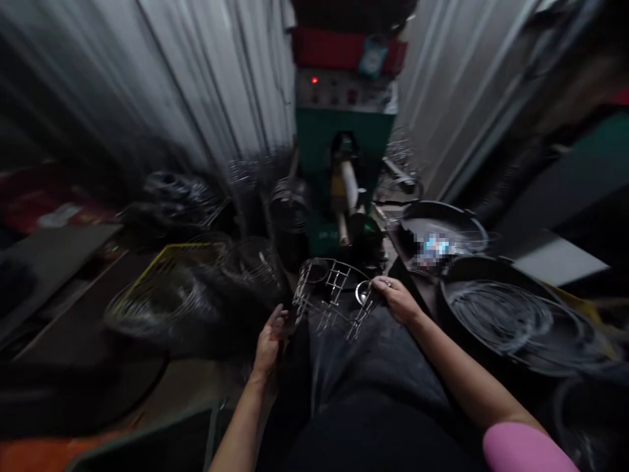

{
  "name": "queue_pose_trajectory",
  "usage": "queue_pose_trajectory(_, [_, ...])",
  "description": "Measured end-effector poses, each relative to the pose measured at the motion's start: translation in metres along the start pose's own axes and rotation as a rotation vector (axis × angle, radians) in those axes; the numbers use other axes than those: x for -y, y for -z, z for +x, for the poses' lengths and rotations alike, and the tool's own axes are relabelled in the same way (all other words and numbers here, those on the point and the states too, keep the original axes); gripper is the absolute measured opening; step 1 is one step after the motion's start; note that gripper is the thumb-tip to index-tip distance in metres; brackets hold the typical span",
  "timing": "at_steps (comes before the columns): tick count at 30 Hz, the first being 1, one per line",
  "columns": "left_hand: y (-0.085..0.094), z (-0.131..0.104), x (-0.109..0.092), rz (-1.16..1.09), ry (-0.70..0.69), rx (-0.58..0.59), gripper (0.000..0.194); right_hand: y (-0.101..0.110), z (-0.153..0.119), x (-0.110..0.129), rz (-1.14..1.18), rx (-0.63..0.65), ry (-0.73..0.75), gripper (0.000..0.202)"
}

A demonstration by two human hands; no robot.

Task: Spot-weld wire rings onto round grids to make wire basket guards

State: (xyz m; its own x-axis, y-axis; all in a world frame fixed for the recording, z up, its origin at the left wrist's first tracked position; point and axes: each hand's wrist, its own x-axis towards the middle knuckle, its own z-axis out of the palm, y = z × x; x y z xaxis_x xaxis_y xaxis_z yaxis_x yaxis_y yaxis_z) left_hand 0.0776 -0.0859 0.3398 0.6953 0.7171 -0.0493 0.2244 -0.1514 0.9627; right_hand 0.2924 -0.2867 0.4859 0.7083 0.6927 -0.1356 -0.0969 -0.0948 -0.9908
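A wire basket point(335, 283), made of thin metal rods with a curved rim, hangs over my lap in front of the green machine. My right hand point(399, 300) is closed in a pinch on its right end, beside a small shiny round piece point(362, 292); whether that piece belongs to the basket I cannot tell. My left hand point(269, 339) is just left of the basket, fingers pointing up and loosely apart, with a narrow gap between them and the wires.
Straight ahead stands a green machine point(314, 141) with a lit red lamp point(314, 80). On the right, a dark pan point(449, 288) holds coiled wire rings point(496, 311). A yellow crate point(162, 262) with wire parts stands on the left. A dark bin point(147, 446) is at lower left.
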Motion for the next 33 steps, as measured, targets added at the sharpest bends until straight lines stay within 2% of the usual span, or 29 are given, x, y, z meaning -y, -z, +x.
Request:
queue_pose_trajectory(2, [-0.012, -0.005, -0.041, -0.323, -0.176, -0.055, 0.061, 0.011, -0.009, -0.015, 0.179, -0.041, -0.157, 0.04])
queue_pose_trajectory(4, [-0.028, -0.014, -0.069, -0.447, -0.23, -0.022, 0.061, 0.02, -0.018, -0.037, 0.287, -0.089, -0.296, 0.04])
queue_pose_trajectory(5, [-0.037, -0.019, -0.076, -0.461, -0.218, 0.02, 0.06, 0.024, -0.022, -0.05, 0.311, -0.114, -0.347, 0.039])
queue_pose_trajectory(7, [-0.055, -0.024, -0.078, -0.432, -0.131, 0.116, 0.062, 0.031, -0.031, -0.075, 0.277, -0.156, -0.415, 0.036])
queue_pose_trajectory(9, [-0.071, -0.024, -0.069, -0.363, -0.022, 0.188, 0.066, 0.038, -0.037, -0.097, 0.083, -0.178, -0.426, 0.033])
queue_pose_trajectory(11, [-0.083, -0.021, -0.057, -0.276, 0.047, 0.216, 0.071, 0.049, -0.039, -0.112, -0.149, -0.199, -0.385, 0.03])
queue_pose_trajectory(13, [-0.091, -0.018, -0.048, -0.176, 0.076, 0.214, 0.074, 0.069, -0.037, -0.116, -0.28, -0.246, -0.307, 0.025])
queue_pose_trajectory(16, [-0.097, -0.018, -0.042, -0.047, 0.069, 0.206, 0.074, 0.119, -0.032, -0.104, -0.329, -0.388, -0.206, 0.013])
queue_pose_trajectory(18, [-0.097, -0.02, -0.038, -0.004, 0.061, 0.214, 0.074, 0.166, -0.031, -0.091, -0.408, -0.522, -0.168, 0.017])
queue_pose_trajectory(19, [-0.096, -0.022, -0.036, 0.008, 0.062, 0.229, 0.073, 0.192, -0.033, -0.085, -0.579, -0.633, -0.153, 0.024])
queue_pose_trajectory(20, [-0.096, -0.023, -0.033, 0.017, 0.067, 0.244, 0.072, 0.219, -0.037, -0.08, -0.75, -0.757, -0.179, 0.031])
queue_pose_trajectory(22, [-0.094, -0.025, -0.028, 0.018, 0.085, 0.265, 0.069, 0.268, -0.049, -0.076, -0.985, -0.931, -0.343, 0.046])
queue_pose_trajectory(25, [-0.095, -0.023, -0.024, -0.013, 0.129, 0.289, 0.067, 0.323, -0.069, -0.087, -1.094, -1.067, -0.623, 0.063])
queue_pose_trajectory(28, [-0.098, -0.02, -0.025, -0.053, 0.189, 0.283, 0.067, 0.354, -0.083, -0.105, -1.095, -1.122, -0.756, 0.09])
queue_pose_trajectory(30, [-0.1, -0.02, -0.028, -0.075, 0.232, 0.248, 0.066, 0.364, -0.086, -0.114, -1.076, -1.117, -0.814, 0.104])
queue_pose_trajectory(33, [-0.1, -0.022, -0.031, -0.098, 0.238, 0.231, 0.062, 0.372, -0.087, -0.12, -1.041, -1.08, -0.868, 0.11])
